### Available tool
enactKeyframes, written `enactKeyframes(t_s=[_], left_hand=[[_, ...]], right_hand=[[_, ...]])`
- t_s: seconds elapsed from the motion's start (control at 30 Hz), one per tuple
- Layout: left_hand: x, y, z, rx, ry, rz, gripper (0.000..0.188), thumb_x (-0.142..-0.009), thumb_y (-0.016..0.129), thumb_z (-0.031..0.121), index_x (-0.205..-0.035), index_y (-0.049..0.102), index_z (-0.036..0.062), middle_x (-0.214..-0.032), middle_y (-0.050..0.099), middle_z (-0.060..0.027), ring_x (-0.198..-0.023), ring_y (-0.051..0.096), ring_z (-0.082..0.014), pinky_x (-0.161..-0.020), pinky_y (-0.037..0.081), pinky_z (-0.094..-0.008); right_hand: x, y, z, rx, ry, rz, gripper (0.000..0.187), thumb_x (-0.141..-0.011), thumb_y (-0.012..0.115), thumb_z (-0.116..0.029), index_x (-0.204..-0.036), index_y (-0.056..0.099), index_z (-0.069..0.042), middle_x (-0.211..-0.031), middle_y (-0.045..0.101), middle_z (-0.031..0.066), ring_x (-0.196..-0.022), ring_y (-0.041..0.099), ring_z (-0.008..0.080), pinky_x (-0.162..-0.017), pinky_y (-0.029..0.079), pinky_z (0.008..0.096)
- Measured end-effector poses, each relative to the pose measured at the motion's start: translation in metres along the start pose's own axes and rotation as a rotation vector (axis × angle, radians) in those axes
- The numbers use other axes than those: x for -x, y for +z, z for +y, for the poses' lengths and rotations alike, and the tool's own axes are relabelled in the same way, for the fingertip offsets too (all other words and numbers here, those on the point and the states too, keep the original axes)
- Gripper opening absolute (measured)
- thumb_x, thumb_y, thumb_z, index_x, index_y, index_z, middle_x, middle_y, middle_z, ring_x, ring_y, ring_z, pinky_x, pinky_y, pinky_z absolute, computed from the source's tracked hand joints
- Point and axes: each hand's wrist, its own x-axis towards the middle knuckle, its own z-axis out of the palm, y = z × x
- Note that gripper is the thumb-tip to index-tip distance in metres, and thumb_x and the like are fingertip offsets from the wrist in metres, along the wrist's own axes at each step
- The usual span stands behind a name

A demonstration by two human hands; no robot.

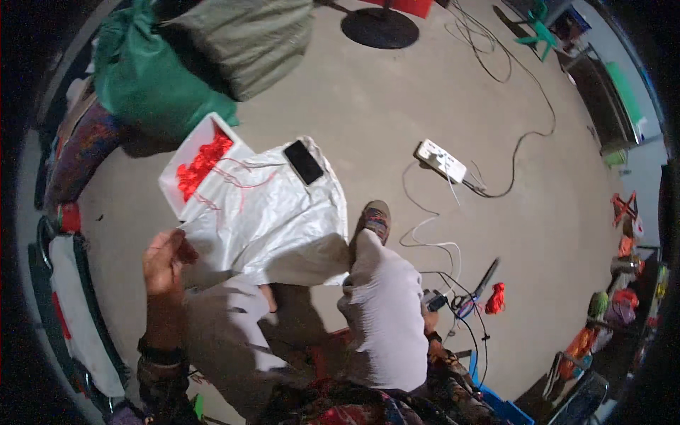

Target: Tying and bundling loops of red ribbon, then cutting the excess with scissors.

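My left hand (pixel 166 258) hovers by the left edge of a white plastic sheet (pixel 283 227) spread over my lap and the floor. Its fingers are loosely bent and apart, with nothing visible between them. Beyond it, a white box (pixel 172 185) holds red ribbon-like pieces (pixel 202 164), with thin red strings trailing onto the sheet. A black phone (pixel 304 163) lies on the sheet's far part. Low beside my right leg, my right hand (pixel 431 324) is mostly hidden; a small black object (pixel 435 302) and cables are close to it, its fingers not visible.
A white power strip (pixel 440 160) sits on the floor, with cables running right and toward me. A red bundle (pixel 496 299) lies near a dark long tool (pixel 487 275). Green (pixel 152 71) and grey sacks (pixel 248 42) stand far left. Shelved goods line the right.
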Motion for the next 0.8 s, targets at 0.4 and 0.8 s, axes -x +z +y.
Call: enactKeyframes(t_s=[0.4, 0.8], left_hand=[[-0.002, 0.114, 0.045, 0.281, -0.068, -0.325, 0.024, -0.091, 0.053, 0.019, -0.106, 0.051, -0.0004, -0.081, 0.055, -0.0076, -0.071, 0.052, -0.0172, -0.067, 0.044, -0.0312], [0.007, 0.140, 0.014, 0.191, -0.116, -0.372, 0.022, -0.093, 0.051, 0.018, -0.097, 0.048, -0.0032, -0.065, 0.052, -0.0090, -0.055, 0.050, -0.0171, -0.054, 0.044, -0.0293]], right_hand=[[0.001, 0.018, -0.012, -0.122, 0.164, 0.220, 0.031, -0.068, 0.071, -0.022, -0.067, 0.061, 0.007, -0.062, 0.060, 0.0100, -0.055, 0.056, 0.0166, -0.052, 0.044, 0.0367], [-0.010, -0.023, 0.016, 0.166, 0.310, -0.251, 0.033, -0.084, 0.064, -0.030, -0.092, 0.061, 0.002, -0.077, 0.065, 0.0097, -0.061, 0.063, 0.0203, -0.052, 0.053, 0.0333]])
